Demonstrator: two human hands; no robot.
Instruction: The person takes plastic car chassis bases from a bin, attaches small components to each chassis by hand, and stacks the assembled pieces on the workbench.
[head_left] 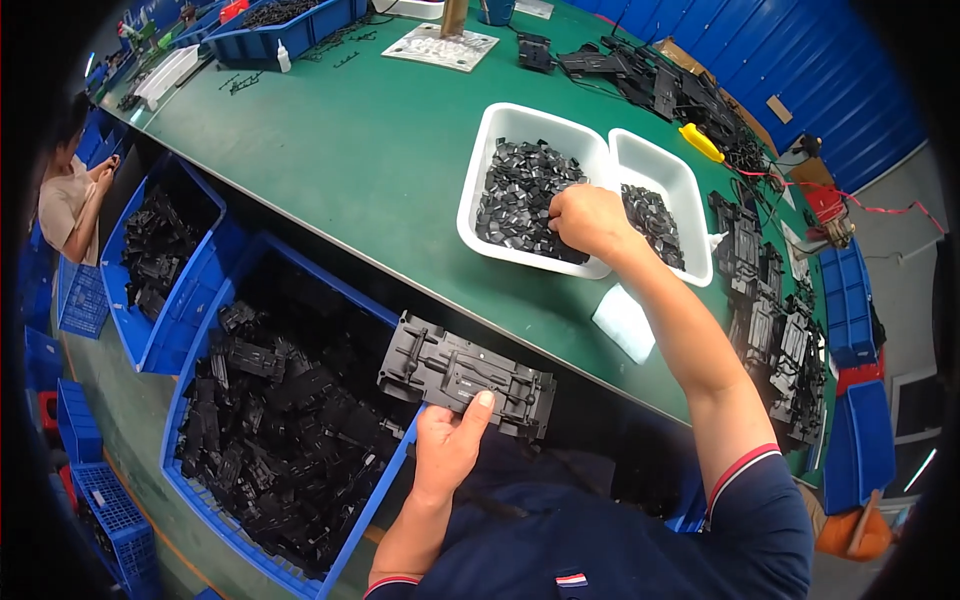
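My left hand (450, 445) grips a black plastic toy-car chassis (465, 375) by its near edge, thumb on top, in front of the table edge. Over on the table, my right hand (592, 222) reaches into a white tub (470, 205) of small black plastic pieces (525, 190). Its fingers are curled down at the pieces; whether one is between the fingertips is hidden. A second white tub (693, 200) with similar small pieces (650, 218) stands against the first, on the right, partly behind my right forearm.
Below the table on the left, a large blue crate (375, 300) holds many black chassis parts. A white pad (624, 322) lies near the green table's (400, 200) edge. Assembled chassis (765, 320) line the right side; a yellow tool (702, 143) lies behind the tubs. Another person (75, 205) sits far left.
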